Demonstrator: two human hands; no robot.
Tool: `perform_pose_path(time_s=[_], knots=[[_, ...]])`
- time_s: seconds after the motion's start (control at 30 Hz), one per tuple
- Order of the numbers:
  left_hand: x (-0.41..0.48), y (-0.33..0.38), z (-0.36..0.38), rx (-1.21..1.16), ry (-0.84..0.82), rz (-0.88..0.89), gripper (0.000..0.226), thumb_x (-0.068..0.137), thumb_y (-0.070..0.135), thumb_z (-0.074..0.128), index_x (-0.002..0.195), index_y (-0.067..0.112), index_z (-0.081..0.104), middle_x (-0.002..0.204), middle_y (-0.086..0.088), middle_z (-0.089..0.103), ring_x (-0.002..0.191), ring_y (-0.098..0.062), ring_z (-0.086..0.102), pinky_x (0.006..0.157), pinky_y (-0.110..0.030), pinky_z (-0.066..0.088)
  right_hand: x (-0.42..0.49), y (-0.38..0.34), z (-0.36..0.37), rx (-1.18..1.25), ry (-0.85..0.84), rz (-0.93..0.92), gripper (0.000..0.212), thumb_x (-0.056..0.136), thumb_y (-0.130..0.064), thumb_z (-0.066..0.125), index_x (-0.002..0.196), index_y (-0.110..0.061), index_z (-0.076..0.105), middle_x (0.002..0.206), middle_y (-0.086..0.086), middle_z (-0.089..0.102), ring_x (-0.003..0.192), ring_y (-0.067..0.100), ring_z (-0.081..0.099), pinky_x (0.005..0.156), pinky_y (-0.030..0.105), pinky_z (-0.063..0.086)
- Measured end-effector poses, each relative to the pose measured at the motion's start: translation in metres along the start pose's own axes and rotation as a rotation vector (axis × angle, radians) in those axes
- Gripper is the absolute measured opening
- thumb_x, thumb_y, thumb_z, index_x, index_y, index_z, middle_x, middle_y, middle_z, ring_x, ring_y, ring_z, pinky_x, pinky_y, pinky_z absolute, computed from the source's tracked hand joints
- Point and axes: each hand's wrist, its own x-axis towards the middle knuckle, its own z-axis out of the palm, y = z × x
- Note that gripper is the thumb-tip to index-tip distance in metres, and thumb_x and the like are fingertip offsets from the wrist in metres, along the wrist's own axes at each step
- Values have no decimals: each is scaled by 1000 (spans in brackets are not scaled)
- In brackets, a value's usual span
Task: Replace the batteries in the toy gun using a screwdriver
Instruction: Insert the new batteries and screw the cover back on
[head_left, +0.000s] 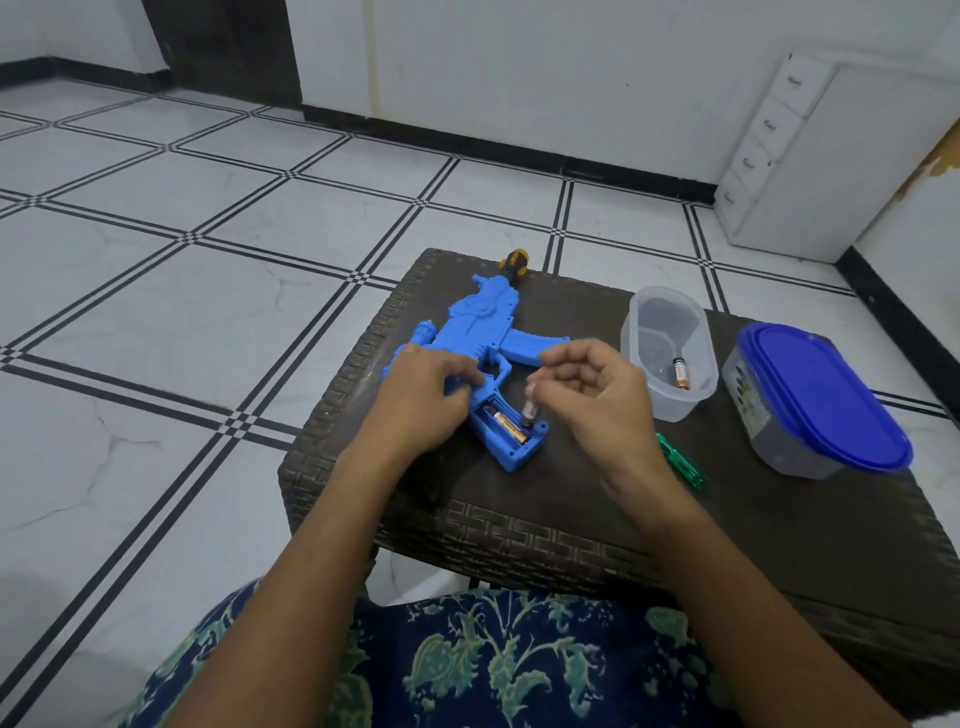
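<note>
One battery (505, 422) lies flat in the open compartment (540, 429) at the bottom of the grip, and a second battery (530, 410) is going in.

- Right hand (592, 395): thumb and fingertips pinch the second cell, the other fingers are curled in. The cell stands nearly upright, with its lower end in the bay beside the seated one and its top at the fingertips. It's a bit blurred, so I can't read polarity.
- Left hand (426, 400): fingers curled over the toy gun (483, 322) around the trigger guard, pinning it down.
- The gun lies on its side on the dark woven table (571, 493), muzzle away from the person, grip end near.

Step, as I read it: insert phase. The bay is open and I can't see its cover anywhere.

Next move probably needs:
- Tip the top end down against the contact and press until the cell sits flush alongside the first. Confirm orientation first.
- Can't tell whether a third cell is needed. One spare battery (679, 373) sits in the open clear tub (636, 332) to the right of the gun; fresh or spent is unknown.
- Then find the cover and screw it back on. A green screwdriver (680, 460) lies just beside the right wrist, partly hidden. A yellow-and-black-handled screwdriver (514, 262) lies at the far table edge by the muzzle.

The blue-lidded tub (826, 395) at far right is closed.
</note>
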Motion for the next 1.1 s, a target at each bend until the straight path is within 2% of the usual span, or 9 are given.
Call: perform_pose_path(time_s=[0.1, 0.23, 0.47, 0.53, 0.6, 0.7, 0.9, 0.97, 1.1], knots=[[0, 1, -1, 2, -1, -4, 23, 84, 8, 59, 96, 20, 75, 112, 2, 70, 115, -22, 55, 101, -39, 44, 1, -6, -3, 306, 43, 109, 29, 80, 8, 70, 103, -5, 56, 70, 4, 69, 60, 11, 65, 57, 22, 54], [-1, 2, -1, -6, 6, 0, 23, 83, 8, 60, 95, 20, 75, 111, 1, 71, 114, -23, 56, 101, -39, 44, 1, -2, -2, 284, 2, 193, 25, 82, -3, 73, 98, -8, 55, 68, 7, 68, 53, 16, 62, 46, 23, 49], [-1, 1, 0, -17, 5, 10, 23, 82, 7, 59, 94, 18, 76, 110, -1, 71, 112, -25, 58, 99, -44, 46, 5, 3, 0, 447, -133, 402, 7, 86, -6, 67, 89, -1, 71, 79, 12, 69, 60, 11, 58, 53, 16, 47], [-1, 0, 0, -15, 3, 10, 22, 83, 8, 60, 94, 19, 76, 110, -1, 71, 112, -24, 58, 99, -44, 46, 6, 5, -3, 305, -146, 341, 7, 83, -4, 69, 87, -3, 75, 80, 10, 71, 67, 14, 61, 62, 21, 51], [-1, 0, 0, -4, 4, 15, 22, 83, 8, 60, 94, 19, 76, 109, 0, 72, 111, -24, 58, 99, -44, 46, 5, 8, -5, -59, -141, 193, 8, 78, -7, 75, 85, -10, 78, 80, 4, 75, 73, 12, 67, 72, 25, 55], [0, 1, 0, -5, 9, 18, 22, 82, 7, 60, 93, 18, 76, 110, 0, 72, 112, -24, 58, 100, -42, 45, 0, 14, 1, -441, -190, -2, 14, 74, -10, 80, 88, -14, 78, 78, -5, 73, 70, 2, 67, 68, 14, 53], [0, 1, 1, -2, 5, 21, 23, 82, 7, 59, 94, 18, 75, 111, 0, 71, 113, -24, 57, 100, -43, 46, -2, 18, 13, -714, -246, -213, 7, 78, -22, 79, 79, -17, 73, 56, -16, 52, 52, 0, 49, 54, 8, 36], [0, 1, 1, -8, 4, 23, 23, 82, 7, 59, 93, 18, 75, 110, 0, 72, 112, -24, 58, 99, -44, 46, 0, 16, 14, -740, -292, -205, 8, 81, -23, 76, 86, -17, 76, 64, -15, 58, 57, 2, 51, 57, 9, 35], [-1, 0, 0, -17, 7, 21, 23, 81, 6, 60, 93, 17, 76, 108, -1, 72, 111, -26, 59, 99, -44, 46, 3, 17, 9, -764, -428, -212, 24, 84, -7, 65, 104, -15, 76, 97, 0, 70, 77, 8, 62, 73, 21, 50]])
